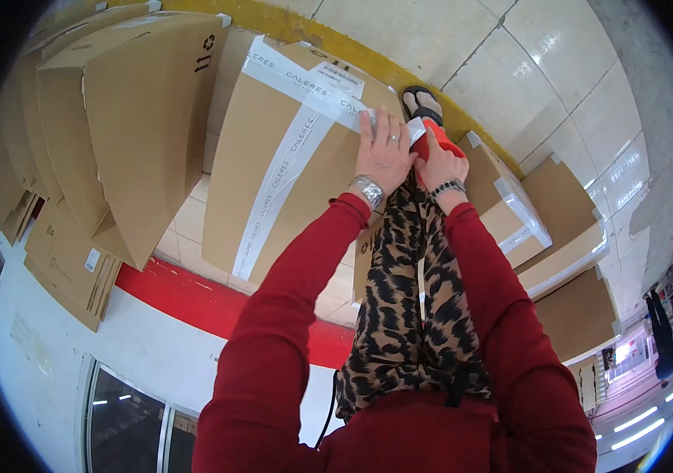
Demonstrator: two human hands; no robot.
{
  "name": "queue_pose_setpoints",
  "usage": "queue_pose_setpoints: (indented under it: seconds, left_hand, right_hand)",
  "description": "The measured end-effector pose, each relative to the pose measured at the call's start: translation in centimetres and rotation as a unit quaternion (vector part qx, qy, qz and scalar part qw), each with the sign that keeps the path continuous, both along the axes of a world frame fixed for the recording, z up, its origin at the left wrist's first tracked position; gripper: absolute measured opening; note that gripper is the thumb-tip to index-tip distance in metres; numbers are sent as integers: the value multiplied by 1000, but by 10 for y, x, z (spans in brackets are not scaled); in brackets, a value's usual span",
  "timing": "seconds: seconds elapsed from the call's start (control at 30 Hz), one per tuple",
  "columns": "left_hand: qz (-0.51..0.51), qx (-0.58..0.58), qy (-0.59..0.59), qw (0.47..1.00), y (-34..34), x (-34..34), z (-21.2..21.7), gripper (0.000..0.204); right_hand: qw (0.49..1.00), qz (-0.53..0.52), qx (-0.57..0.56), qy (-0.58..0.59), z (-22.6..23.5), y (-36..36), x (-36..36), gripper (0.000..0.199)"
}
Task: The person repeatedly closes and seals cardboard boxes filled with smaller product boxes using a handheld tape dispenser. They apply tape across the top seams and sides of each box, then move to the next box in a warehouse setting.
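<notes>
A large closed cardboard box (pixel 273 142) stands on the tiled floor, sealed with strips of white tape (pixel 289 162). My left hand (pixel 384 154) lies flat on the box's near corner, fingers spread, pressing on the tape; it wears a ring and a metal watch. My right hand (pixel 440 164) is closed around a red tape dispenser (pixel 435 140) at that same corner, right beside the left hand. Both arms are in red sleeves. A leopard-print garment hangs below my hands.
Flattened and open cardboard boxes (pixel 115 102) lean at the left. More taped boxes (pixel 521 213) lie at the right. A sandalled foot (pixel 421 102) shows beyond the box. A red floor stripe (pixel 194 296) and a yellow line (pixel 305 31) cross the tiles.
</notes>
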State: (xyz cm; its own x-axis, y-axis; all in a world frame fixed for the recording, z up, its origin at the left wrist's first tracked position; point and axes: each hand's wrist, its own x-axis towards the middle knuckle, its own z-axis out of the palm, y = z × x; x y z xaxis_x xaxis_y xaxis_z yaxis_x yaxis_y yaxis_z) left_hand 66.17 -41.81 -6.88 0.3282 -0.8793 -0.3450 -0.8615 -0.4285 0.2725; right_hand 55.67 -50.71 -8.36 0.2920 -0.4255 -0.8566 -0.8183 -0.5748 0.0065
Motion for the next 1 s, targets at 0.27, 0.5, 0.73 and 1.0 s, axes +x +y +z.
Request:
queue_pose_setpoints:
  seconds: [0.27,0.5,0.73,1.0]
  left_hand:
    - [151,103,-24,983,-33,-1,-20,54]
    - [407,47,-175,895,12,143,-20,102]
    - [481,179,13,858,36,236,-41,49]
    - [292,34,-128,947,28,115,-25,36]
  right_hand:
    - [990,1,140,16,27,-11,-14,95]
    - [959,-135,235,-86,18,6,57,106]
    - [965,7,262,-17,14,-12,70,106]
    - [961,60,271,7,13,-22,83,110]
